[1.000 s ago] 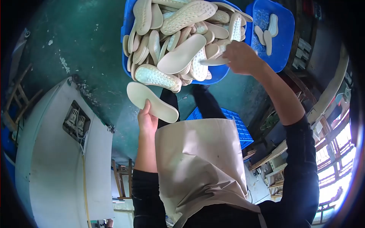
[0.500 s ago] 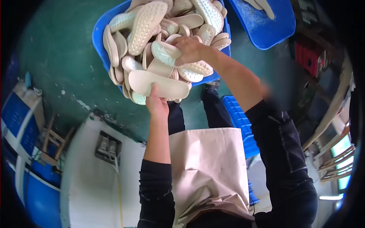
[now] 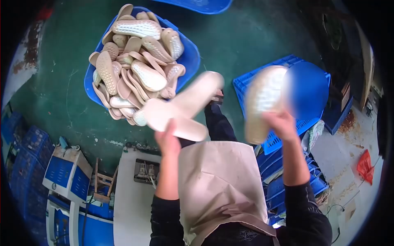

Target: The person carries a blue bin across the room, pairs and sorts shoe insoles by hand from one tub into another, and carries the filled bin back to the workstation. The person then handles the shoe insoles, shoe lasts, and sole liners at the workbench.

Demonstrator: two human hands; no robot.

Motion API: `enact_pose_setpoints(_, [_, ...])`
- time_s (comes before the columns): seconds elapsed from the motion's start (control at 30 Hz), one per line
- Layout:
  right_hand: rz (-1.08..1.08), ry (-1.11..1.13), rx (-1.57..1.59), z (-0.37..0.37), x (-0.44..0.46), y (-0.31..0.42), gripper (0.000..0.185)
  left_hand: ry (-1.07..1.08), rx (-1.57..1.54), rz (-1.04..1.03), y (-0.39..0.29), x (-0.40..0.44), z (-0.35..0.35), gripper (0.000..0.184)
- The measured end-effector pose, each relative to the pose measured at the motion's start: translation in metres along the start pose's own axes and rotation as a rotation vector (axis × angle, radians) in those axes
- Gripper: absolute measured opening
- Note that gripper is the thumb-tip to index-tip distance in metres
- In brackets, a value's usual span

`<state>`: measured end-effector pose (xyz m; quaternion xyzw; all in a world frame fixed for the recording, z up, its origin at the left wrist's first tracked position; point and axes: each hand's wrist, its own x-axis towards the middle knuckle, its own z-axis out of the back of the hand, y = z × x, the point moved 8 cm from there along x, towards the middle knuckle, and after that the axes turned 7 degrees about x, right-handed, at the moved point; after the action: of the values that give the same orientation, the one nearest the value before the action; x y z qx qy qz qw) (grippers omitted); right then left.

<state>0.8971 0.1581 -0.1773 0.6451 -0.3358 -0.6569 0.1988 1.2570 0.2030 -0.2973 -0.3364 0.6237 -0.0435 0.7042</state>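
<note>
My left hand [image 3: 167,141] is closed on a beige shoe sole [image 3: 178,123], its thumb on the smooth top face. A second beige sole [image 3: 201,92] slants up and right from behind it; whether my fingers grip that one too I cannot tell. On the right, my right hand [image 3: 282,125] grips the lower part of another shoe sole [image 3: 262,102], held upright, its bumpy whitish underside smeared by motion. Ahead, a blue bin [image 3: 191,53] is heaped with similar soles [image 3: 150,76], some smooth side up, others bumpy side up.
A blue slatted crate [image 3: 242,86] stands on the green floor at the right, behind my right hand. Part of another blue container [image 3: 201,5] shows at the top. A blue and white machine [image 3: 67,170] and a wooden stool [image 3: 104,182] are at lower left.
My right hand has left the pile and swung right toward the crate with a sole. My left hand is lower, and a second sole shows beside its first. The view has turned right.
</note>
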Motion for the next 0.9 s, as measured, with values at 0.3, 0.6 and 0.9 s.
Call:
enact_pose_setpoints(0.3, [0.071, -0.626, -0.085, 0.244, -0.156, 0.041, 0.043, 0.624, 0.661, -0.033, 0.18, -0.202, -0.25, 0.071])
enact_pose_setpoints(0.6, [0.604, 0.258, -0.779, -0.049, -0.048, -0.028, 0.061, 0.839, -0.039, 0.88, 0.104, -0.121, -0.129, 0.075])
enact_pose_setpoints(0.9, [0.559, 0.942, -0.7, -0.205, -0.018, -0.01, 0.042, 0.676, -0.086, 0.669, 0.021, -0.068, -0.016, 0.051])
